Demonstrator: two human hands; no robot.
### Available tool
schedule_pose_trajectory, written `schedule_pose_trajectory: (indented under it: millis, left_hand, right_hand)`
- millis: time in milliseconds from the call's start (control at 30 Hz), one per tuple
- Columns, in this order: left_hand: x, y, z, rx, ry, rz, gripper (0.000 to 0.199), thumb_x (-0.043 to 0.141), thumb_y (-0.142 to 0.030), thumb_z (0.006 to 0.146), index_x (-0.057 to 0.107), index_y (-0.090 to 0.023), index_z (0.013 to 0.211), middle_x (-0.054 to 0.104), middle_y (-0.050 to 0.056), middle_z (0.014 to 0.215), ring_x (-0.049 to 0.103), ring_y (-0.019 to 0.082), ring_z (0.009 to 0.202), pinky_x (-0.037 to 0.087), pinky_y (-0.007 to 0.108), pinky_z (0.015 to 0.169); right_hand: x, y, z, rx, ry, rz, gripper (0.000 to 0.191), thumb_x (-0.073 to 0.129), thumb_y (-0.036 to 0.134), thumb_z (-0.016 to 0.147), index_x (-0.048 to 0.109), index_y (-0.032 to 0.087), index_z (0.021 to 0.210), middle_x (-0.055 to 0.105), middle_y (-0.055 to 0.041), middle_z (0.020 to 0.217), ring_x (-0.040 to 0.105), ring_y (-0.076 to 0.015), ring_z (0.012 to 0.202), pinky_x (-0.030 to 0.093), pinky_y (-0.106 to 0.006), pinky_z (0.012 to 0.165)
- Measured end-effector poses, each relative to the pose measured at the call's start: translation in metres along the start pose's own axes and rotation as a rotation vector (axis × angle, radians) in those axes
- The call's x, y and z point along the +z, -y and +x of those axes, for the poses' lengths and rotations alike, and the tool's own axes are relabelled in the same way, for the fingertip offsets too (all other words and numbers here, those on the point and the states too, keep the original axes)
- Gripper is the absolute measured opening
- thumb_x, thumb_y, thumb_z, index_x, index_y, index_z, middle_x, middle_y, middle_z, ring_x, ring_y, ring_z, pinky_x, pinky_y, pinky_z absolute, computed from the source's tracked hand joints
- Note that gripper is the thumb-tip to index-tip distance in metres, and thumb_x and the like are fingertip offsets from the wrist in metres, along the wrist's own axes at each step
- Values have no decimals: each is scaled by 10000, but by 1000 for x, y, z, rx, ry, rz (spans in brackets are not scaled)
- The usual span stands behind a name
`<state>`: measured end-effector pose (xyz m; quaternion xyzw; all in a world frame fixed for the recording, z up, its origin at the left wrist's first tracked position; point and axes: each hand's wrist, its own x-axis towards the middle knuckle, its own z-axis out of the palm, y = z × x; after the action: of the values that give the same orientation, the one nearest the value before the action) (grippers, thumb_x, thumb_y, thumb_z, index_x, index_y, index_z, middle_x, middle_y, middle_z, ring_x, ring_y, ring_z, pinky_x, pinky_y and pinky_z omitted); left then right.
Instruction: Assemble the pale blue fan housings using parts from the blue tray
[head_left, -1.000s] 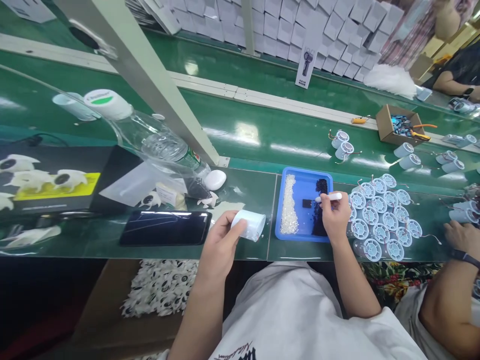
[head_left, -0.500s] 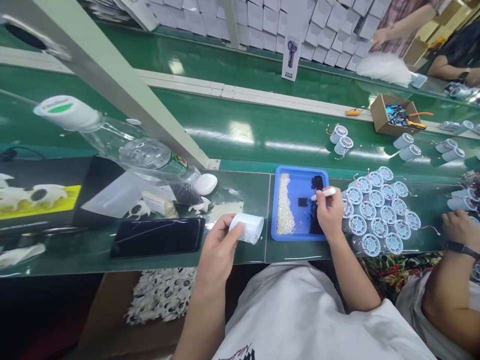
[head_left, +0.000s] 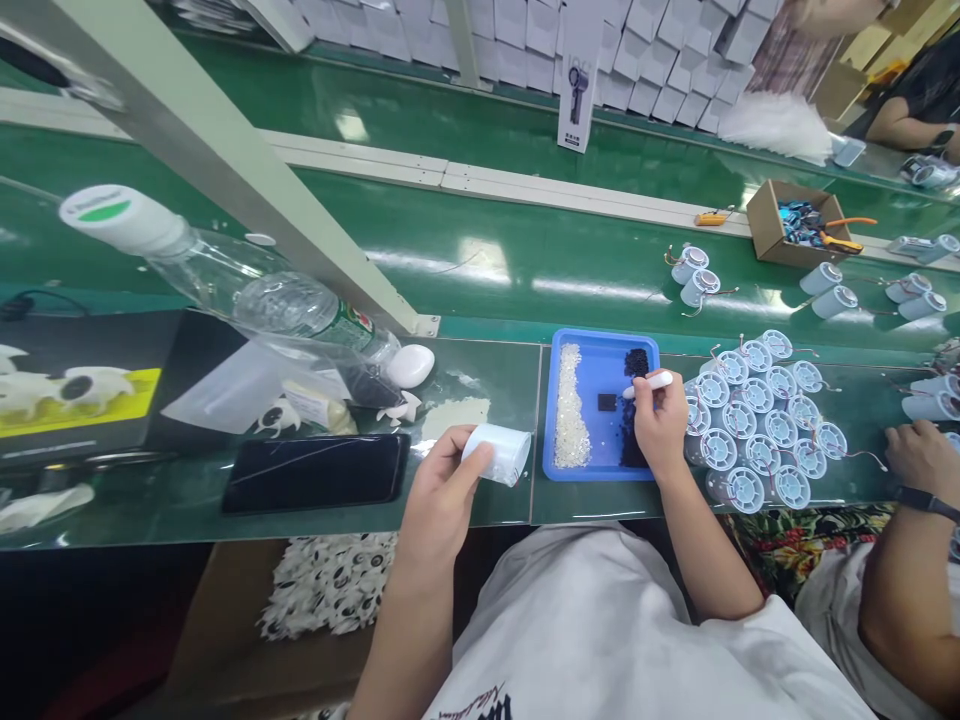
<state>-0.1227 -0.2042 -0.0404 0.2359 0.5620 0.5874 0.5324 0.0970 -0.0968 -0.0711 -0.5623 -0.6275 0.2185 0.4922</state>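
Note:
My left hand (head_left: 442,485) is closed around a pale blue cylindrical housing (head_left: 501,452), tipped on its side over the bench with its open end facing right. My right hand (head_left: 660,420) pinches a white pen-like tool (head_left: 651,384), its tip pointing left over a blue tray (head_left: 600,345). Inside the tray lie a strip of small clear-white pieces (head_left: 571,420), a small black square (head_left: 607,402) and a strip of small black pieces (head_left: 636,362), partly hidden by my right hand.
Right of the tray stand several pale blue housings with wires (head_left: 757,395). A phone (head_left: 315,472), a plastic bottle (head_left: 285,305) and a slanted post (head_left: 247,170) are on the left. A carton of parts (head_left: 772,230) stands behind. A co-worker's hand (head_left: 922,455) is at far right.
The view has shifted slightly. Both hands keep almost the same position and the same hold on the housing and the white tool.

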Motion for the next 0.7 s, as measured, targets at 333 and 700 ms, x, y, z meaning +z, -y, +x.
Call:
schedule_pose_trajectory:
  millis: [333, 700]
  left_hand:
    - [-1, -2, 0, 11, 21, -9, 381, 803, -453, 706, 547, -174, 665, 585, 10, 767, 524, 134, 670, 443, 227, 583]
    - [9, -9, 0, -22, -40, -10, 402, 840, -414, 591, 522, -169, 594, 569, -4, 700, 511, 119, 608, 430, 218, 531]
  right_hand:
    - [1, -1, -2, -39, -10, -39, 298, 522, 512, 931, 486, 223, 867, 553, -1, 734, 567, -159, 607, 449, -305, 589]
    - [2, -3, 0, -1, 27, -18, 289, 514, 504, 932, 469, 229, 859, 558, 10, 709, 559, -155, 592, 446, -297, 588]
